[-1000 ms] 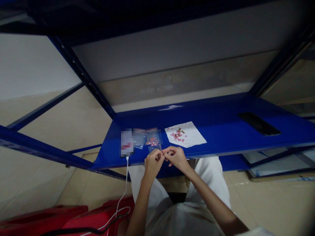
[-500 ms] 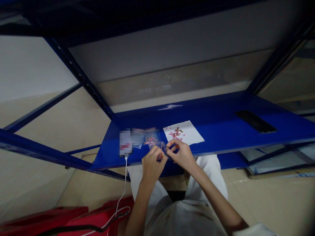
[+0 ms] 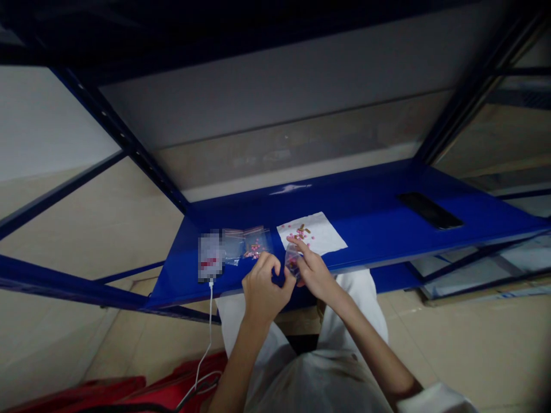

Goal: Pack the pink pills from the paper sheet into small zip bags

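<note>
A small clear zip bag (image 3: pixel 293 259) was held up at the front edge of the blue steel shelf (image 3: pixel 370 241), just in front of a corner of a white paper sheet (image 3: pixel 322 235), with pinkish contents visible through the plastic. The person's right hand (image 3: pixel 314 272) gripped it, with the thumb and fingers (image 3: pixel 303 248) pressed together on the bag's side. The left hand (image 3: pixel 267 289) was curled just beside the bag, its fingers (image 3: pixel 275 269) bent and close together; whether they touched the bag or held anything could not be told. The step in hand was this handling of the small bag above the shelf.

The paper sheet carried a small scatter of pink tablets and brownish capsules (image 3: pixel 300 234). To the left on the shelf lay two more clear bags, one with pink tablets inside (image 3: pixel 256 245) and one beside it (image 3: pixel 233 246). Further left was a pixelated object (image 3: pixel 210 255) with a white cable (image 3: pixel 210 321) running down from it towards red cases (image 3: pixel 181 390). A dark flat slab (image 3: pixel 429 210) lay well to the right on the shelf.
</note>
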The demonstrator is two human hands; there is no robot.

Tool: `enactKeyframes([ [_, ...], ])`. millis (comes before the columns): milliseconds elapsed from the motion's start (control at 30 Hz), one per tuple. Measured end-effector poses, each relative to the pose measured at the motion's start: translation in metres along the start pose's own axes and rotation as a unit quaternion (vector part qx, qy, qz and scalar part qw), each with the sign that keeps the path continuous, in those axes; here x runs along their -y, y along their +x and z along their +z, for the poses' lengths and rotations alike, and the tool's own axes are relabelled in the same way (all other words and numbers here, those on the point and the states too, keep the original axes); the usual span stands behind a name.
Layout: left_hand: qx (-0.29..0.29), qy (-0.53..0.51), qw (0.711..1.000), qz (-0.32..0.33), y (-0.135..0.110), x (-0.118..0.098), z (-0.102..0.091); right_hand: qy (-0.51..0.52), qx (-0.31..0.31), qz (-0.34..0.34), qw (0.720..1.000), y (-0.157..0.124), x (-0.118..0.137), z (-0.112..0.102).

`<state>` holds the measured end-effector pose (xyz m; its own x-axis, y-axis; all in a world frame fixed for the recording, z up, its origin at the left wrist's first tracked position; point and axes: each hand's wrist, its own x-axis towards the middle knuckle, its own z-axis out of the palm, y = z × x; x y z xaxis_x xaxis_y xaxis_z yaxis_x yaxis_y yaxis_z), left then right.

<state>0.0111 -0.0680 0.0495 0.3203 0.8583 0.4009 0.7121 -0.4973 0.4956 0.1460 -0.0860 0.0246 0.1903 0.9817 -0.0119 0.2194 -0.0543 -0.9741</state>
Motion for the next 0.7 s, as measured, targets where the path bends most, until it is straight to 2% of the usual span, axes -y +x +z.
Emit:
enactKeyframes([
  [133, 0.008, -0.075, 0.996, -0.038, 0.013, -0.009, 0.009, -0.010, -0.017, -0.039, 0.999, 0.001, -0.003, -0.005],
  [300, 0.075, -0.191, 0.979, -0.021, 0.034, -0.009, 0.024, 0.024, -0.039, -0.060, 0.997, 0.009, -0.007, -0.020],
  [367, 0.098, -0.269, 0.958, -0.030, 0.045, -0.005, 0.032, 0.097, -0.025, -0.029, 0.995, 0.013, -0.010, -0.027],
  [467, 0.128, -0.406, 0.902, -0.077, 0.060, 0.001, 0.048, 0.212, -0.027, 0.040, 0.976, 0.019, -0.019, -0.035],
  [533, 0.124, -0.467, 0.869, -0.106, 0.067, 0.005, 0.062, 0.235, -0.048, 0.066, 0.968, 0.025, -0.028, -0.037],
  [600, 0.100, -0.493, 0.853, -0.136, 0.070, 0.010, 0.077, 0.220, -0.079, 0.069, 0.970, 0.033, -0.038, -0.039],
  [700, 0.028, -0.464, 0.866, -0.183, 0.069, 0.013, 0.098, 0.184, -0.145, 0.040, 0.971, 0.047, -0.053, -0.040],
])
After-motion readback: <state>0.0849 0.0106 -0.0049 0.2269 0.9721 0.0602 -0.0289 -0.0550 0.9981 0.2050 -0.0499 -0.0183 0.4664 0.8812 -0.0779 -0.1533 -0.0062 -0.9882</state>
